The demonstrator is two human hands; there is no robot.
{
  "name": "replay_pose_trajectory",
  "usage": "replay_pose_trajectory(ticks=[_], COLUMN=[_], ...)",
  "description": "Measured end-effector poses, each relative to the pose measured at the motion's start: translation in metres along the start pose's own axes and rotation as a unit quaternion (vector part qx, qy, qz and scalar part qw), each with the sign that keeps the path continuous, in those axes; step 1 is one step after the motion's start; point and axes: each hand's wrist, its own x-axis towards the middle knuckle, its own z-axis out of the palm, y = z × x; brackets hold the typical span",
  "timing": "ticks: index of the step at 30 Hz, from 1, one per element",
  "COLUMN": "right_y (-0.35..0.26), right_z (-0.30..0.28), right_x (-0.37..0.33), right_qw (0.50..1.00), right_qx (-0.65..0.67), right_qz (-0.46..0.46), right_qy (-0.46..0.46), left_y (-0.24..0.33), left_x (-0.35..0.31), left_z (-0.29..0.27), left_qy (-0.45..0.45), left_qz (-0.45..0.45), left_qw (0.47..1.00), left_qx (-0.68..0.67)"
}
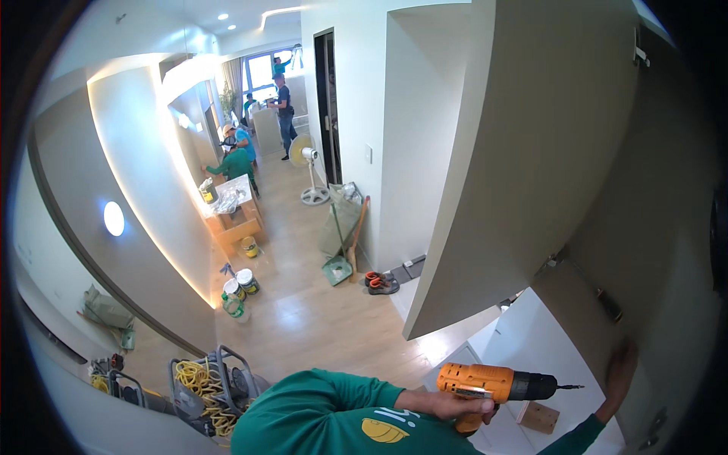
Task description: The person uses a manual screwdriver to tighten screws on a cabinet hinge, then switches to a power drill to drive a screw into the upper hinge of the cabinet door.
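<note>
My left hand (pixel 461 407) is closed around the grip of an orange and black cordless drill (pixel 493 382). Its thin bit points right, toward the inside of a cabinet. My right hand (pixel 622 364) reaches up along the shaded cabinet wall (pixel 660 250); its fingers are too dim and blurred to read. Just above that hand is a dark, long piece (pixel 609 305) at the end of a thin rod, near a hinge (pixel 551 262). A large grey cabinet door (pixel 538 152) stands open in front of me. Below the drill, a small wooden block (pixel 538 417) lies on a white surface (pixel 531 341).
Lower left is a grey-framed machine (pixel 216 387) with yellow cord. Paint buckets (pixel 246 280) and a green bottle (pixel 233 305) stand on the floor. Beyond are shoes (pixel 381 283), a dustpan (pixel 337 270), a sack (pixel 340 224), a fan (pixel 307 163), a wooden workbench (pixel 233 220) and several people.
</note>
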Motion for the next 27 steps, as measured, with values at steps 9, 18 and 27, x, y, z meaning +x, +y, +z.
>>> replay_pose_trajectory(ticks=[9, 18, 27], right_y=[-0.009, -0.027, -0.058], right_z=[-0.002, -0.002, -0.021], right_x=[0.000, 0.005, -0.003], right_qw=[0.997, 0.993, 0.996], right_qx=[0.080, 0.118, 0.088], right_qz=[-0.010, -0.005, 0.022], right_qy=[0.017, 0.020, -0.016], left_y=[0.007, 0.007, -0.004], left_x=[0.001, -0.003, -0.005], left_z=[-0.001, -0.002, 0.000], left_qy=[0.004, 0.006, 0.023], left_qz=[-0.009, -0.041, -0.037], left_qw=[1.000, 0.999, 0.999], left_qx=[0.019, 0.024, -0.023])
